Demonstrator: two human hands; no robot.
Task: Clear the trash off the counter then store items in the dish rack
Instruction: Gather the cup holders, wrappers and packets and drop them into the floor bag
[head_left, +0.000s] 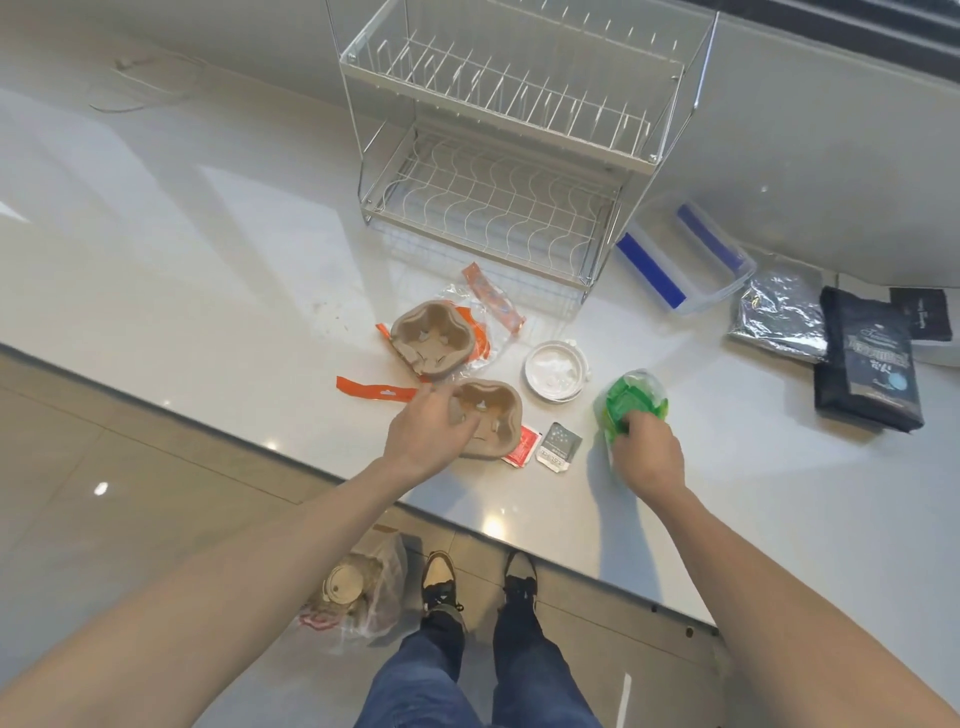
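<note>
My left hand (426, 431) curls over the near cup carrier (485, 415), grip unclear, my right hand (647, 452) pinches the green wrapper (631, 402) at three o'clock, and a hasty lift could sweep the sauce packets (540, 447) off the counter (234, 270) edge

Left hand (427, 434) hides near cup carrier's (491, 415) left part; black pouch (866, 358) print unreadable.

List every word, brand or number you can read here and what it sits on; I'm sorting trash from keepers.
None can be quoted.
Black coffee bag: pale lettering, too blurred to read.
Small black packet: faint print, unreadable.
Red sachet: print too small.
Grey sachet: print too small.
Orange wrapper strip: marks, not legible.
</note>
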